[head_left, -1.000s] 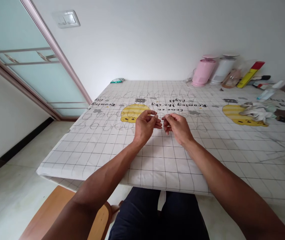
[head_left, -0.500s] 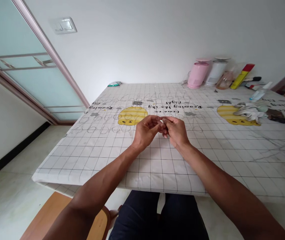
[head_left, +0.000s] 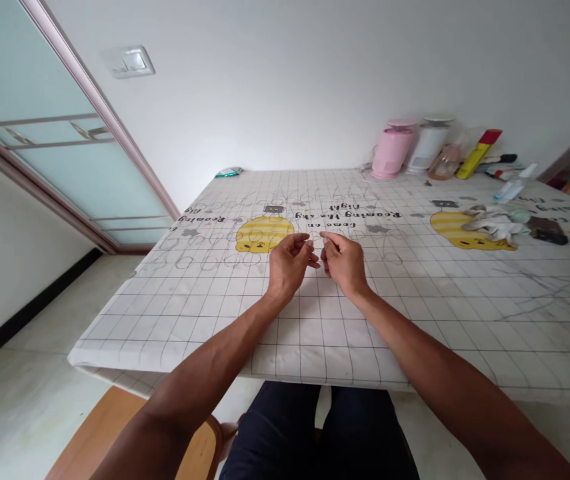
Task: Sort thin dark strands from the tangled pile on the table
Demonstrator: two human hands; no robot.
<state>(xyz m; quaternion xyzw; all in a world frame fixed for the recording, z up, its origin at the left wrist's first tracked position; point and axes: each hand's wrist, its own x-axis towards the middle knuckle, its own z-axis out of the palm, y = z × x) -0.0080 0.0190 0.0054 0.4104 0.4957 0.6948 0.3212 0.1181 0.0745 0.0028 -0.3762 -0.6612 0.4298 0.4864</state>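
Observation:
My left hand [head_left: 287,265] is closed in a pinch above the middle of the table, thumb against the fingers. Facing it across a small gap, my right hand [head_left: 345,264] pinches with thumb and forefinger. Whatever lies between the fingertips is too fine to make out. Thin grey looped strands [head_left: 209,260] lie in rows on the tablecloth to the left of and beyond my hands. More loose thin strands [head_left: 539,290] spread over the cloth at the right.
A checked tablecloth [head_left: 175,327] covers the table. Along the wall stand a pink cylindrical device [head_left: 392,153], a white one [head_left: 422,150], a bottle [head_left: 445,162] and a yellow-red box [head_left: 479,155]. Gloves [head_left: 495,223], a dark object [head_left: 549,230] and a clear bottle [head_left: 515,185] lie right. A green packet [head_left: 229,172] rests back left.
My hands, whose fingertips met half a second ago, have come slightly apart. Both still pinch. The view has shifted a little.

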